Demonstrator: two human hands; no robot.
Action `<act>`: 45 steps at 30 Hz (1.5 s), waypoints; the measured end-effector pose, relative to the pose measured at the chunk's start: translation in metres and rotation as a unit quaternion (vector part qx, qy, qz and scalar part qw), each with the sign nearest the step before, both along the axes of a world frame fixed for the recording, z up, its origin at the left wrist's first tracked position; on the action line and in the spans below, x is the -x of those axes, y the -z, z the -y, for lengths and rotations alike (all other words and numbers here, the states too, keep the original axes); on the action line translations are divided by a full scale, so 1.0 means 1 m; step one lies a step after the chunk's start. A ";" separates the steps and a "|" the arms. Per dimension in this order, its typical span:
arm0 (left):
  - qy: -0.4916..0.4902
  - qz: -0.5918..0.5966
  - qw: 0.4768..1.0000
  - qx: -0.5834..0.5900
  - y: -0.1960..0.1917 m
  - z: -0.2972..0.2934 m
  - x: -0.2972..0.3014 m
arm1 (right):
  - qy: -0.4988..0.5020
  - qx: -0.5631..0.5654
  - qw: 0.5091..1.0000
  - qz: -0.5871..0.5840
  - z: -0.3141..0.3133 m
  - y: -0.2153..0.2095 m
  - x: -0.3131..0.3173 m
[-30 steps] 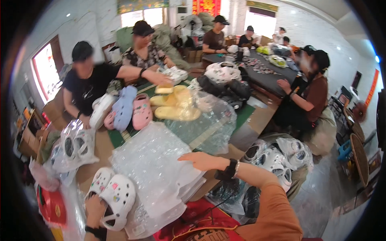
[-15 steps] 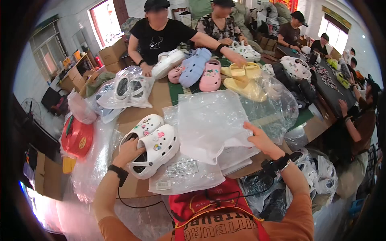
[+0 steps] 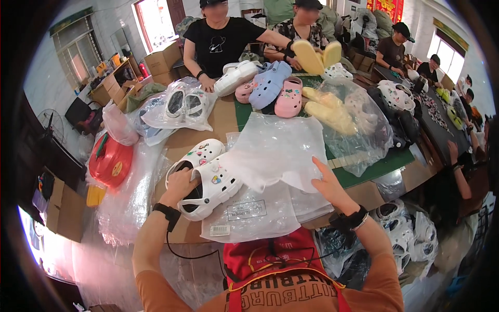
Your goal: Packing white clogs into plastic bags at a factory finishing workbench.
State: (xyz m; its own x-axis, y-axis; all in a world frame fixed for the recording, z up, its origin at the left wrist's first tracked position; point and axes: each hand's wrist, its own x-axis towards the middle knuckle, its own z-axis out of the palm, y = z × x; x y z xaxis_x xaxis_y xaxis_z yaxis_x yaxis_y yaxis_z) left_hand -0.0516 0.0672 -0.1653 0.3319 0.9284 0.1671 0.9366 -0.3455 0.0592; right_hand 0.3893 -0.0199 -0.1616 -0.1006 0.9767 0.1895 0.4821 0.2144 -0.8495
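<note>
**Pair of white clogs (image 3: 218,182) held beside a plastic bag (image 3: 280,148) on a crowded table**

The clogs, dotted with colourful charms, are tilted on cardboard (image 3: 169,229) at the table's near left. Their adjoining sides are pinched by the left hand (image 3: 179,187), its fingertips hidden inside the openings. The right edge of the translucent bag is met by the right hand (image 3: 332,190), thumb and index finger spread apart; whether the film is gripped cannot be told. More flat bags (image 3: 254,216) are partly covered by that upper one.

The space beyond is blocked by a blue clog (image 3: 270,86), a pink clog (image 3: 289,97) and a yellow pair (image 3: 332,110) overlapped by clear film. A second yellow pair (image 3: 316,56) is lifted by a co-worker in black (image 3: 221,41). The left side is crowded by bagged white shoes (image 3: 187,106) and a red round bundle (image 3: 110,162).
</note>
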 end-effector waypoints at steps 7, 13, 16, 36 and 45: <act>-0.091 0.050 0.994 0.012 -0.027 0.038 0.015 | 0.011 0.108 0.984 -0.140 0.008 -0.008 0.016; -0.128 0.260 0.957 0.022 -0.054 0.068 0.053 | -0.032 0.053 0.998 -0.020 -0.001 0.022 0.015; -0.041 0.324 0.945 0.025 -0.068 0.086 0.040 | -0.058 0.040 0.997 0.042 -0.003 0.032 0.023; 0.128 0.075 0.973 0.175 -0.048 0.068 -0.105 | -0.141 -0.063 0.981 0.117 0.035 0.023 0.023; 0.003 0.069 0.995 0.069 -0.020 0.082 -0.124 | -0.153 -0.143 0.973 0.096 0.038 0.025 0.061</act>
State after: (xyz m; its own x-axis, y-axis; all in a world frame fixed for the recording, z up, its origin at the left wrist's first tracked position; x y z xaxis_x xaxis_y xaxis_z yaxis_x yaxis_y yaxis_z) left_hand 0.0726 -0.0144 -0.1451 0.3195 0.9440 0.0826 0.9143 -0.3300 0.2349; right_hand 0.3285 -0.0577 -0.1866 -0.4384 0.8061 0.3975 0.5024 0.5865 -0.6353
